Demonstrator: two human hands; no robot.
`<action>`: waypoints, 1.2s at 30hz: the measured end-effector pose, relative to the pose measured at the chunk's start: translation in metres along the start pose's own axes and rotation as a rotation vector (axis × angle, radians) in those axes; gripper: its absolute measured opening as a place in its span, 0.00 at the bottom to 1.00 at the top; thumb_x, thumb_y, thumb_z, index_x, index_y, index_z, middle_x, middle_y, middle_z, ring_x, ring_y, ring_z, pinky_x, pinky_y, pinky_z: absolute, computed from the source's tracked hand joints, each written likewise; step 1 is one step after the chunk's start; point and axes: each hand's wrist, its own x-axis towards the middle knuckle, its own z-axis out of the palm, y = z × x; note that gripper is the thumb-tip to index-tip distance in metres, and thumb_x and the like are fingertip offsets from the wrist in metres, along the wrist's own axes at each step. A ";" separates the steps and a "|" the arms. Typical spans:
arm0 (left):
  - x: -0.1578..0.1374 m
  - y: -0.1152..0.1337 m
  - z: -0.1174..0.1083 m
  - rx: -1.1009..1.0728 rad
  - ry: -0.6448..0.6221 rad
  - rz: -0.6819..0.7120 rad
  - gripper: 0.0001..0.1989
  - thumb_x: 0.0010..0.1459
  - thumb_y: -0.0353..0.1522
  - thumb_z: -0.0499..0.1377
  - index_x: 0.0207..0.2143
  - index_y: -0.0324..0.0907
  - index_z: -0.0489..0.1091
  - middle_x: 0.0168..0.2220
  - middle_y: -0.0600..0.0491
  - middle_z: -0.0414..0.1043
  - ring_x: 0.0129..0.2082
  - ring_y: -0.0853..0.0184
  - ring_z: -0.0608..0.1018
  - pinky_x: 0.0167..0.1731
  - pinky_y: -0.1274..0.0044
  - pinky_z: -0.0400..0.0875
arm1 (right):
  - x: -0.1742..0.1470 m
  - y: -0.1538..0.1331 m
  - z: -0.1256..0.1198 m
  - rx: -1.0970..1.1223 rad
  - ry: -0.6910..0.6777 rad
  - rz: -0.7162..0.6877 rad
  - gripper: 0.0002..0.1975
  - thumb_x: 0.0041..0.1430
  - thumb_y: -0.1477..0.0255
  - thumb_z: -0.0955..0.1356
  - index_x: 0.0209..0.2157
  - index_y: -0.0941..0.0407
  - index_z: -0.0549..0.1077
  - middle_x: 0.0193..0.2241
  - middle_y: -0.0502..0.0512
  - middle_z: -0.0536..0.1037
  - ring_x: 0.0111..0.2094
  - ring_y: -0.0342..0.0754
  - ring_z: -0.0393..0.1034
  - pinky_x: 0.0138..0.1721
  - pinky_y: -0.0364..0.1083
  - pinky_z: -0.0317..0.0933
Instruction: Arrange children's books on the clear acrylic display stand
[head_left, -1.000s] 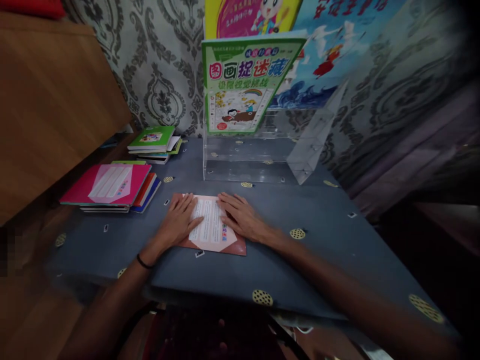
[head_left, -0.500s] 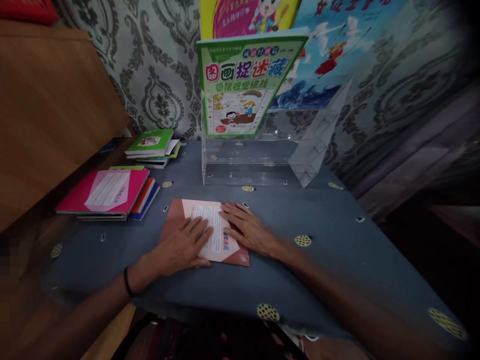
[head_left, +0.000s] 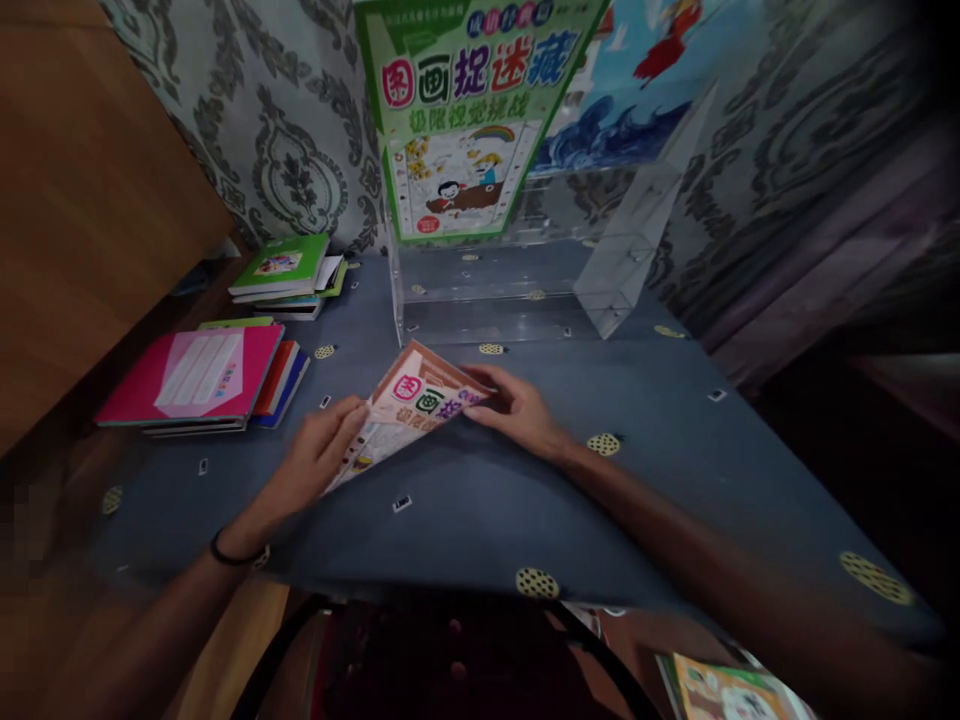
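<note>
A thin brown-and-pink book [head_left: 420, 405] with large Chinese characters on its cover is held tilted above the table. My left hand [head_left: 326, 445] grips its left edge, thumb on the front. At the upper right corner, my right hand [head_left: 517, 405] pinches the book between thumb and fingers. Beyond my hands, a clear acrylic rack [head_left: 480, 315] stands on the table and carries a green book [head_left: 469, 120] facing me. Behind that one leans a blue book [head_left: 607, 120] with a red figure.
Left of my hands lie a stack topped by a pink book [head_left: 187, 375] and another topped by a green book [head_left: 281, 265]. A blue-grey cloth [head_left: 465, 540] covers the table. More books [head_left: 727, 690] show below its front edge. A wooden cabinet [head_left: 97, 150] borders the left side.
The book lay flat with its text side up under both outspread hands. Now it is lifted and tilted, its front cover showing, with both hands gripping it. The view has tipped downward.
</note>
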 end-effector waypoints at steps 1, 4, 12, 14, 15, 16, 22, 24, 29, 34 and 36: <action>-0.001 0.001 0.000 -0.109 0.040 -0.059 0.22 0.63 0.50 0.58 0.25 0.43 0.67 0.21 0.58 0.66 0.22 0.71 0.67 0.23 0.80 0.61 | 0.001 0.000 0.006 0.089 0.045 0.007 0.40 0.49 0.56 0.77 0.62 0.51 0.67 0.59 0.61 0.73 0.56 0.58 0.72 0.58 0.58 0.65; -0.004 0.006 0.006 -0.433 0.180 -0.191 0.21 0.58 0.51 0.63 0.29 0.42 0.71 0.23 0.57 0.71 0.23 0.69 0.72 0.23 0.79 0.66 | 0.001 -0.002 0.027 0.349 0.056 0.066 0.42 0.47 0.58 0.78 0.62 0.49 0.64 0.60 0.61 0.72 0.53 0.54 0.73 0.56 0.57 0.68; -0.001 0.012 0.030 -0.828 0.478 -0.222 0.19 0.52 0.45 0.69 0.39 0.41 0.76 0.38 0.49 0.83 0.43 0.57 0.83 0.44 0.69 0.79 | -0.005 -0.020 0.037 0.455 -0.101 0.190 0.19 0.53 0.54 0.75 0.30 0.55 0.72 0.23 0.46 0.74 0.23 0.39 0.65 0.24 0.40 0.62; -0.001 0.003 0.027 -0.853 0.493 -0.264 0.19 0.50 0.44 0.70 0.39 0.41 0.76 0.38 0.48 0.83 0.43 0.56 0.84 0.45 0.67 0.79 | 0.000 -0.027 0.030 0.394 -0.088 0.184 0.19 0.55 0.55 0.75 0.27 0.55 0.70 0.19 0.43 0.67 0.19 0.37 0.57 0.18 0.39 0.52; -0.001 -0.002 0.024 -0.853 0.497 -0.283 0.19 0.49 0.44 0.71 0.38 0.40 0.76 0.38 0.48 0.83 0.44 0.56 0.84 0.45 0.67 0.80 | 0.005 -0.031 0.028 0.357 -0.090 0.173 0.19 0.56 0.56 0.74 0.27 0.55 0.69 0.19 0.42 0.66 0.18 0.37 0.55 0.17 0.39 0.49; -0.001 -0.006 0.019 -0.848 0.502 -0.299 0.19 0.49 0.43 0.71 0.38 0.40 0.76 0.38 0.48 0.83 0.44 0.55 0.84 0.45 0.67 0.80 | 0.012 -0.037 0.027 0.318 -0.095 0.153 0.18 0.57 0.56 0.73 0.27 0.55 0.69 0.19 0.42 0.66 0.18 0.37 0.55 0.18 0.39 0.48; 0.003 -0.005 -0.021 -0.746 0.641 -0.287 0.07 0.57 0.35 0.65 0.35 0.41 0.77 0.36 0.52 0.83 0.44 0.60 0.83 0.46 0.71 0.81 | 0.064 -0.077 0.042 0.270 -0.203 -0.034 0.19 0.60 0.59 0.73 0.26 0.57 0.68 0.19 0.42 0.65 0.20 0.36 0.56 0.20 0.38 0.51; 0.004 -0.002 -0.029 -0.710 0.671 -0.247 0.04 0.58 0.33 0.64 0.34 0.42 0.77 0.36 0.54 0.83 0.42 0.64 0.83 0.44 0.75 0.81 | 0.073 -0.083 0.047 0.297 -0.228 -0.053 0.19 0.61 0.59 0.73 0.26 0.57 0.68 0.18 0.42 0.66 0.20 0.36 0.58 0.20 0.37 0.52; -0.001 -0.010 -0.020 -0.713 0.645 -0.392 0.06 0.56 0.33 0.64 0.35 0.40 0.77 0.34 0.52 0.82 0.36 0.64 0.84 0.41 0.73 0.82 | 0.058 -0.055 0.045 0.300 -0.253 0.046 0.21 0.60 0.57 0.73 0.23 0.56 0.65 0.16 0.41 0.66 0.16 0.36 0.58 0.17 0.37 0.54; -0.013 -0.029 -0.011 -0.708 0.525 -0.568 0.09 0.49 0.33 0.68 0.32 0.39 0.74 0.29 0.51 0.81 0.37 0.58 0.85 0.39 0.71 0.82 | 0.012 -0.020 0.060 0.333 -0.233 0.247 0.18 0.59 0.58 0.72 0.27 0.55 0.66 0.19 0.44 0.71 0.18 0.39 0.63 0.18 0.38 0.59; -0.023 -0.033 -0.016 -0.702 0.535 -0.646 0.10 0.46 0.32 0.69 0.32 0.40 0.73 0.28 0.52 0.81 0.35 0.57 0.85 0.36 0.70 0.83 | -0.005 -0.016 0.077 0.379 -0.241 0.262 0.14 0.62 0.60 0.69 0.31 0.54 0.66 0.23 0.46 0.73 0.22 0.40 0.67 0.22 0.40 0.63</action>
